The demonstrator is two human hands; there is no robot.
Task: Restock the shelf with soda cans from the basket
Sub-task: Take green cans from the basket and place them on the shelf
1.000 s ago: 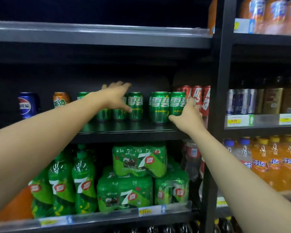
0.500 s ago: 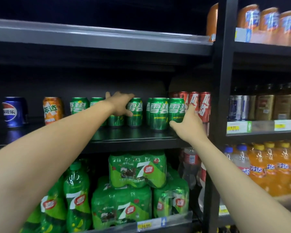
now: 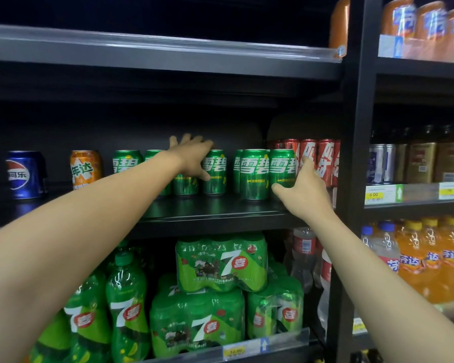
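Observation:
Green Sprite cans stand in a row on the dark middle shelf (image 3: 215, 208). My left hand (image 3: 192, 158) reaches over a green can (image 3: 185, 183) in the row's middle, fingers curled round its top. Beside it stands another green can (image 3: 215, 171). My right hand (image 3: 303, 186) grips the rightmost green can (image 3: 282, 169), thumb under its front, fingers along its right side. Another green can (image 3: 253, 174) stands just left of that one. No basket is in view.
Red cola cans (image 3: 323, 158) crowd against the right-hand can. An orange can (image 3: 84, 169) and a blue Pepsi can (image 3: 24, 174) stand further left. A black upright post (image 3: 351, 153) borders the shelf. Green 7-Up packs (image 3: 220, 263) fill the shelf below.
The view has shifted slightly, bringing the shelf closer. Both hands stay on the same green cans with hardly any movement.

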